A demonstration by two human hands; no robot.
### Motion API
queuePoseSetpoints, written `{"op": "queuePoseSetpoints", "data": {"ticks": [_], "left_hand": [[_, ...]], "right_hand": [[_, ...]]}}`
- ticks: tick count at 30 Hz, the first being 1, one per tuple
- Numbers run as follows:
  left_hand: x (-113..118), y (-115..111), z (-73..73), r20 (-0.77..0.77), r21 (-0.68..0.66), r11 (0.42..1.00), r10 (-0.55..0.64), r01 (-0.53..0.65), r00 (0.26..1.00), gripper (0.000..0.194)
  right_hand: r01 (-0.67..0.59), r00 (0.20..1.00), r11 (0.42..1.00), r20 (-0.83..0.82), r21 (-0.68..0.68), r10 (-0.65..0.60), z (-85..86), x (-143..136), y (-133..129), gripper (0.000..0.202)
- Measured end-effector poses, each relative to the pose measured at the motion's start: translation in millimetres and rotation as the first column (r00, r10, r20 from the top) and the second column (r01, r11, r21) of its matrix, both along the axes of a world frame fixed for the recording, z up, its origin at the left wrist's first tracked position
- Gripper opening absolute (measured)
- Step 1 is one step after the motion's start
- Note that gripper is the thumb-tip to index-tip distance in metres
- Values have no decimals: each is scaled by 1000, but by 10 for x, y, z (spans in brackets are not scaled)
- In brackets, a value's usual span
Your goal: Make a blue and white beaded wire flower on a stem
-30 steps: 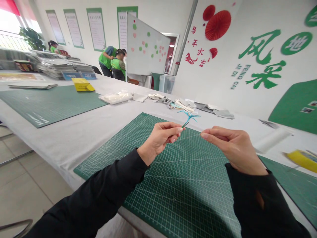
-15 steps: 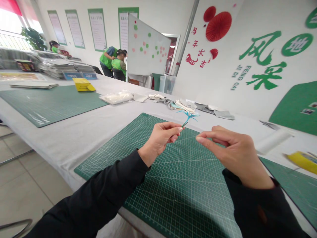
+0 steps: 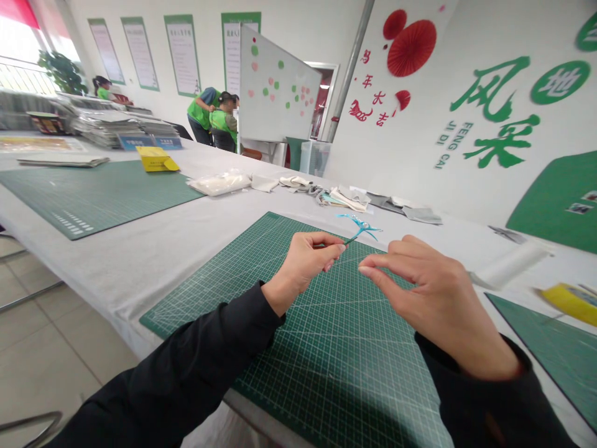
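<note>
My left hand (image 3: 310,258) pinches the thin dark stem of a small blue flower-like piece (image 3: 360,228), whose narrow curled petals spread out up and to the right of the fingertips. To the right of it, my right hand (image 3: 420,280) is closed with thumb and forefinger tips pressed together; what they hold, if anything, is too small to make out. Both hands are over a green cutting mat (image 3: 326,348) with a white grid. The two hands do not touch.
Behind the mat lie cloth scraps (image 3: 345,198) and a plastic-wrapped white bundle (image 3: 221,183). A yellow box (image 3: 156,160) stands on another mat (image 3: 102,193) at left. At right are scissors (image 3: 507,234), a white roll (image 3: 515,264) and a yellow object (image 3: 571,303). People are in the background.
My right hand has moved a little left and down, closer to my left hand. The blue piece has tilted and dropped slightly to the right.
</note>
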State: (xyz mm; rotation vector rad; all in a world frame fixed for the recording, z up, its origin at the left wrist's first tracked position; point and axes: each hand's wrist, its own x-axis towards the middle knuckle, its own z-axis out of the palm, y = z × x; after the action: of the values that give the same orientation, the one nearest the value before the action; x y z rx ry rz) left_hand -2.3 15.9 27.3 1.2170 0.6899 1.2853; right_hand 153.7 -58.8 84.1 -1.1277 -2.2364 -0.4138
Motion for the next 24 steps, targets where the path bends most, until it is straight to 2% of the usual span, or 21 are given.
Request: {"op": "queuePoseSetpoints", "data": {"ticks": [3, 5, 9, 12, 15, 18, 24], "left_hand": [[-11, 0, -4, -144, 74, 997, 31, -20, 989, 8], [-19, -3, -18, -279, 156, 988, 33, 12, 960, 7], [-31, -27, -66, -586, 289, 929, -19, 231, 810, 13], [-48, -46, -83, -712, 294, 863, -90, 412, 696, 15], [-84, -44, -56, -728, 197, 823, -242, 533, 642, 11], [-124, -30, -9, -699, 100, 791, -376, 604, 608, 10], [-165, -29, 31, -557, -23, 733, -574, 680, 600, 10]], "right_hand": [[23, 995, 996, 100, 84, -31, 34, -18, -31, 18], [29, 978, 988, 198, 149, -59, 60, -34, -58, 21], [25, 921, 986, 381, 163, -86, 64, -39, -65, 24], [35, 901, 995, 428, 97, -73, 28, -4, -16, 29], [17, 920, 999, 391, 33, -28, 3, 47, 33, 28], [-3, 951, 999, 310, -43, 16, 17, 95, 49, 24], [-61, 992, 974, 94, -220, 83, 50, 181, 87, 25]]}}
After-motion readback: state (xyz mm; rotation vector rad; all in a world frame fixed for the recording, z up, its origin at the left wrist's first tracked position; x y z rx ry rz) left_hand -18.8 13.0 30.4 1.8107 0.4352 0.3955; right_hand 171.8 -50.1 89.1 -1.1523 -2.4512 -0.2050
